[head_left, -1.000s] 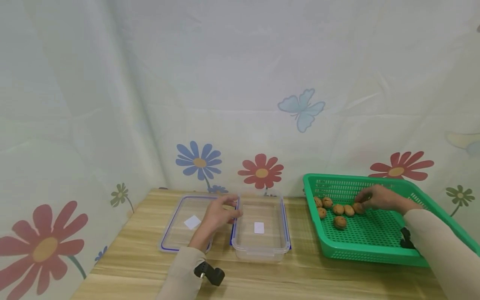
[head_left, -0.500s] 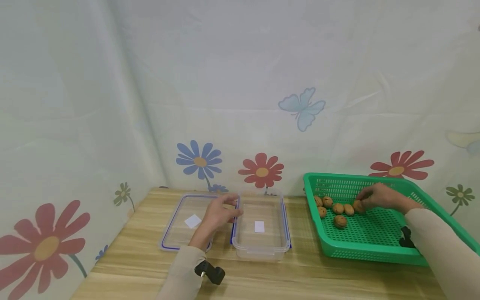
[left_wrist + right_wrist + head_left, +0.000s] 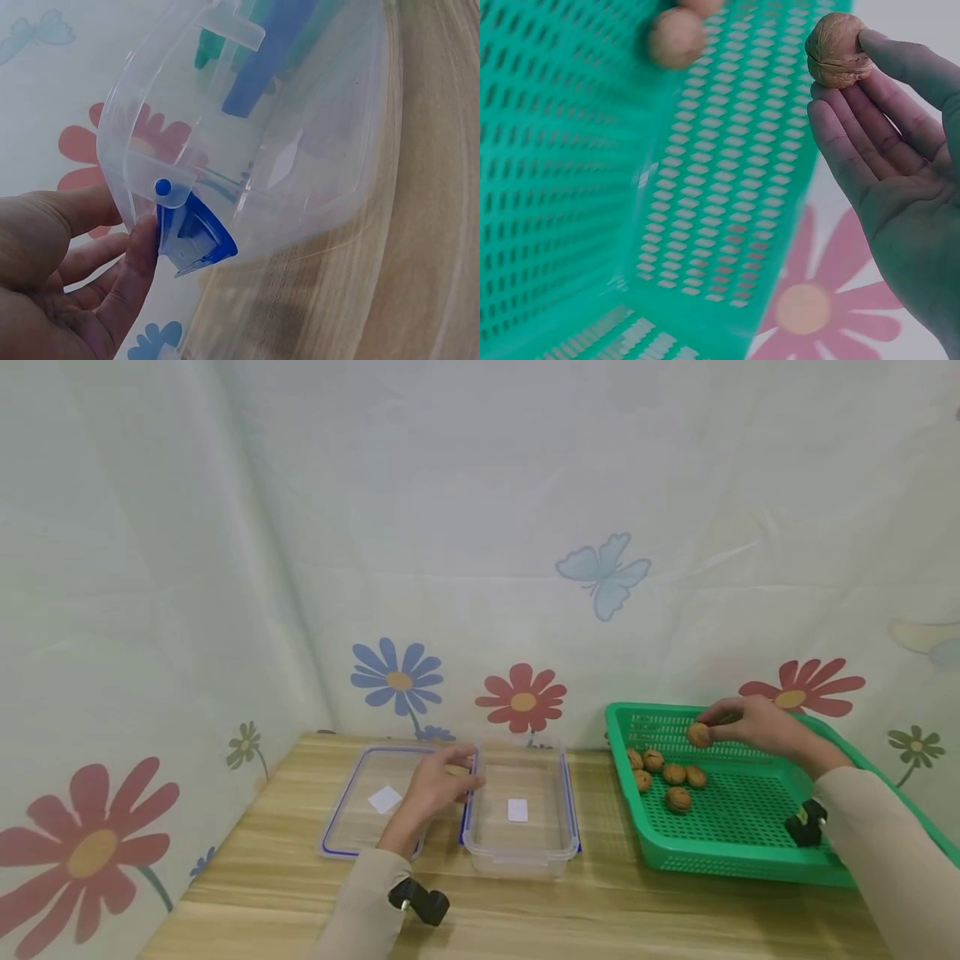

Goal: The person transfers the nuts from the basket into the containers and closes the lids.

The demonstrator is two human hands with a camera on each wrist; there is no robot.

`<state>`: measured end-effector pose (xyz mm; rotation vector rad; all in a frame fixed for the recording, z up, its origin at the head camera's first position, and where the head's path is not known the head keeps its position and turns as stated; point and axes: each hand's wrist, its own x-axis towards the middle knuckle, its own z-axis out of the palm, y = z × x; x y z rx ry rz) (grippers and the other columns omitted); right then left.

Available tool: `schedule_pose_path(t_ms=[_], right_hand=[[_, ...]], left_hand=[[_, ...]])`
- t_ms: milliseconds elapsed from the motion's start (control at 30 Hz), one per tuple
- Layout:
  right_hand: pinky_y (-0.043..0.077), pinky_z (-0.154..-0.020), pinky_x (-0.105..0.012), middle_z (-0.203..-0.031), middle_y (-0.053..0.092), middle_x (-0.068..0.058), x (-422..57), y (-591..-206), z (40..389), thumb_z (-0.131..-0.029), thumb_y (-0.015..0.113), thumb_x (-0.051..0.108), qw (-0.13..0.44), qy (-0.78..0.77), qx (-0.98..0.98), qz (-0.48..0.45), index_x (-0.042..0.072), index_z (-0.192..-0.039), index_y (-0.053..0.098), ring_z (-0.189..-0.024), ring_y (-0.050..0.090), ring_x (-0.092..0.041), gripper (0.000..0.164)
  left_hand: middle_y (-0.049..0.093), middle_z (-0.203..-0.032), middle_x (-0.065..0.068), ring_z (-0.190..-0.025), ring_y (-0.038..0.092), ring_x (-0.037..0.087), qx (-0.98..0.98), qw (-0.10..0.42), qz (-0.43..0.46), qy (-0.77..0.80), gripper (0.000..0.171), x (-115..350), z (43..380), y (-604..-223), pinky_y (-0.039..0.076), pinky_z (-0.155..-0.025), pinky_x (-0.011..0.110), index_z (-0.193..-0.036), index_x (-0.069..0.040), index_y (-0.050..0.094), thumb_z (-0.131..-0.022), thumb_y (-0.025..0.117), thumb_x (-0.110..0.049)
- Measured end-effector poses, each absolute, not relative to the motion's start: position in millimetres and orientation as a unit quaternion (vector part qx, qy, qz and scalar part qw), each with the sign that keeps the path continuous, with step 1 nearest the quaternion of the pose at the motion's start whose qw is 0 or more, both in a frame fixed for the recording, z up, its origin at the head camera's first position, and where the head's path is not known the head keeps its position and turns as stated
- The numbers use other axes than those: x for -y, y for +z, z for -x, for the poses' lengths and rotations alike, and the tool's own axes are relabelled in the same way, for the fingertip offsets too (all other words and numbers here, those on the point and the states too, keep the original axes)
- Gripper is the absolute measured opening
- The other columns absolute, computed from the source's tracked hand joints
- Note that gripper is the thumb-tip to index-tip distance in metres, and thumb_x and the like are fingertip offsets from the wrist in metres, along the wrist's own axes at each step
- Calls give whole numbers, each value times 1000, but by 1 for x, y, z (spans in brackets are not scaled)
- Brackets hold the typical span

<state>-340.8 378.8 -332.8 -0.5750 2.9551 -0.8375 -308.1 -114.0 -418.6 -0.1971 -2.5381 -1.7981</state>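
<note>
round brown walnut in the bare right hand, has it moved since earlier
Yes: in the head view, the walnut has moved up and left against the green plastic basket.

Rough, furrowed, matt shell on the raised walnut (image 3: 838, 51) and on the other walnuts (image 3: 678, 799). Smooth, perforated green plastic for the basket (image 3: 750, 853), softly shiny along the rim. Clear, smooth, glossy plastic for the box (image 3: 519, 865) and the lid (image 3: 367, 828), with shiny blue plastic at the clip (image 3: 196, 236). White, paper-like, matt labels (image 3: 517, 810). Smooth, wood-grained surface (image 3: 258, 885), faintly satiny. Creased, matt cloth in the printed backdrop (image 3: 450, 510); plain, matt cloth in the sleeves (image 3: 362, 897).
</note>
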Motion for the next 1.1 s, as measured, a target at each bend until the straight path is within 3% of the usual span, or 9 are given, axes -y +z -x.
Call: schedule_pose_path(t_ms=[133, 433, 700, 1100], right_hand=[[61, -83, -36, -116, 75, -11, -367, -320, 337, -103, 73, 20, -14, -269, -943, 193, -2, -125, 73, -108, 69, -33, 31], [60, -90, -41, -123, 74, -9, -336, -293, 317, -104, 73, 31, -40, -272, -940, 204, 6, -132, 72, -115, 68, -34, 38], [58, -88, -22, -125, 74, -7, -307, -273, 296, -103, 74, 30, -62, -294, -927, 227, 9, -134, 71, -115, 70, -29, 37], [59, -88, -19, -122, 75, -5, -268, -267, 272, -102, 76, 22, -95, -351, -893, 264, 11, -131, 73, -109, 73, -19, 31]], left_hand=[[68, -126, 24, -77, 73, 23, 811, 18, 66, -581, 54, 114, 309, -418, 67, -69, 35, -141, 4, 63, -89, 81, 2], [66, -128, 25, -80, 73, 25, 811, 17, 65, -581, 54, 113, 307, -418, 67, -70, 36, -142, 4, 63, -90, 80, 3], [67, -127, 25, -79, 73, 23, 810, 18, 65, -583, 52, 112, 306, -418, 67, -69, 35, -140, 4, 64, -91, 79, 4], [67, -128, 26, -77, 73, 22, 809, 19, 64, -585, 50, 112, 306, -419, 67, -68, 33, -141, 4, 64, -92, 76, 4]])
